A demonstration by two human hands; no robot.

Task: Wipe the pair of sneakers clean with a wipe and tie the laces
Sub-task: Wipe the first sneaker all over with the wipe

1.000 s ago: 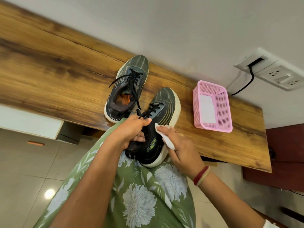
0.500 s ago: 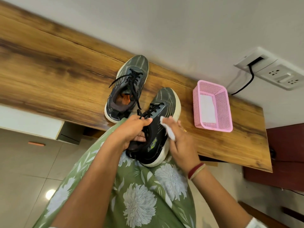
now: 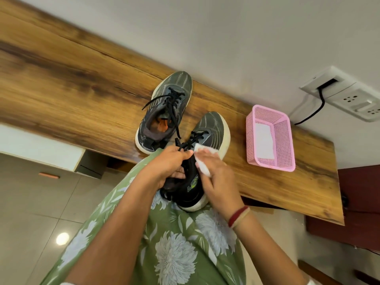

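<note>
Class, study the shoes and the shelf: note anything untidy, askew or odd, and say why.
The far sneaker has untied laces trailing over its sides. The near sneaker overhangs the shelf edge, held by the left hand; the right hand presses the wipe on it.

Long wooden table top [image 3: 72, 83] against a pale wall [image 3: 226, 38]. Near the middle, one dark sneaker [image 3: 176, 87] flat on its white sole, toe to the wall, laces [image 3: 172, 103] loose. Just right of it, second sneaker [image 3: 213, 128] tipped on edge, heel out past the near rim. Further right, well apart, pink mesh basket [image 3: 249, 140] with a white sheet [image 3: 264, 140] inside.
</note>
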